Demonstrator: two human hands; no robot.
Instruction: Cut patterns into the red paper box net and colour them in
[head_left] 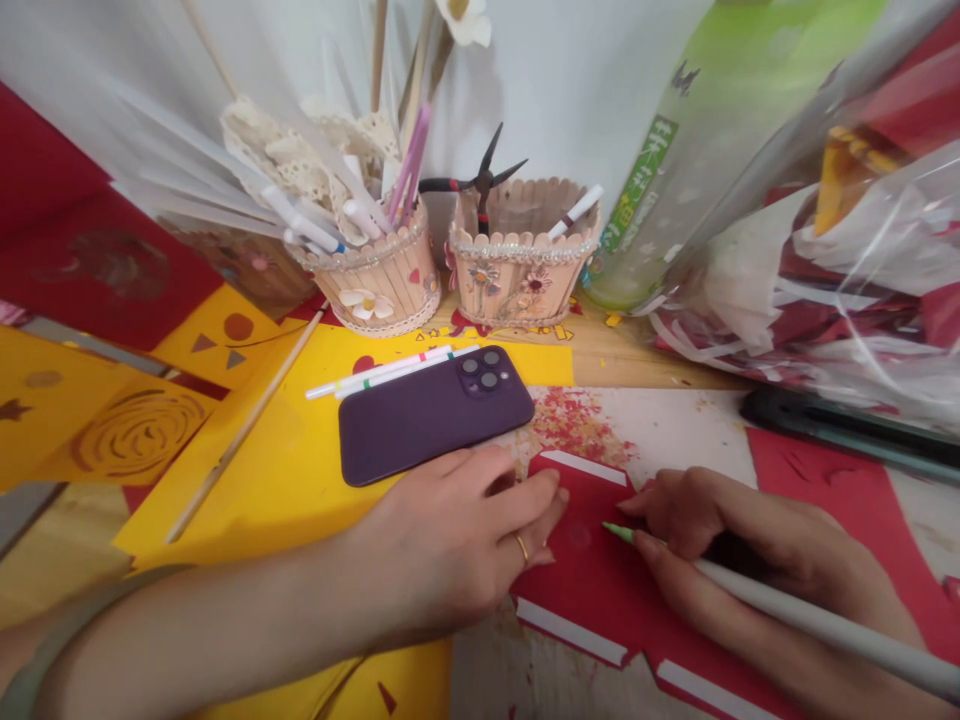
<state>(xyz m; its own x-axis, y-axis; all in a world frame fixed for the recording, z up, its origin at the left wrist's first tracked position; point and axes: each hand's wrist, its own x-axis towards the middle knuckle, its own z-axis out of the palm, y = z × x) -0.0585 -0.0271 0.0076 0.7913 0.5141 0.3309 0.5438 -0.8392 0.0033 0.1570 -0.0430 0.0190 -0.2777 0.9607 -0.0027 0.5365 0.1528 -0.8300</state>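
Far left there's a red sheet (pixel 52 190) standing up with some yellow cards (pixel 135 435) around it, one with a swirl cut into it. Next a skinny wooden stick (pixel 247 430) lies slantwise on a big yellow sheet (pixel 292 480). Behind that is a craft-stick cup (pixel 390 285) stuffed with pens and lacy stuff, a white flower on its front. In front of it a couple of thin white markers (pixel 390 372) lie right along the edge of a purple phone (pixel 420 435), camera side up.

Left hand (pixel 450 540) is just below the phone, ring on one finger. Its grip looks released: fingers loosely bent, resting on the left part of a red paper piece (pixel 585 560) with white strips along its edges. Farther back, a second craft-stick cup (pixel 517 285) holds pliers (pixel 485 182), handles down.

The red piece lies on the tabletop (pixel 622 352) between the two hands. Right hand (pixel 765 522) has its grip pinched on a green-tipped pen (pixel 795 607), tip over the red piece; can't tell if it's touching. Behind that, a green bottle (pixel 660 190), then a clear bag of scraps (pixel 757 290) and a dark slab (pixel 847 425) at the right edge.
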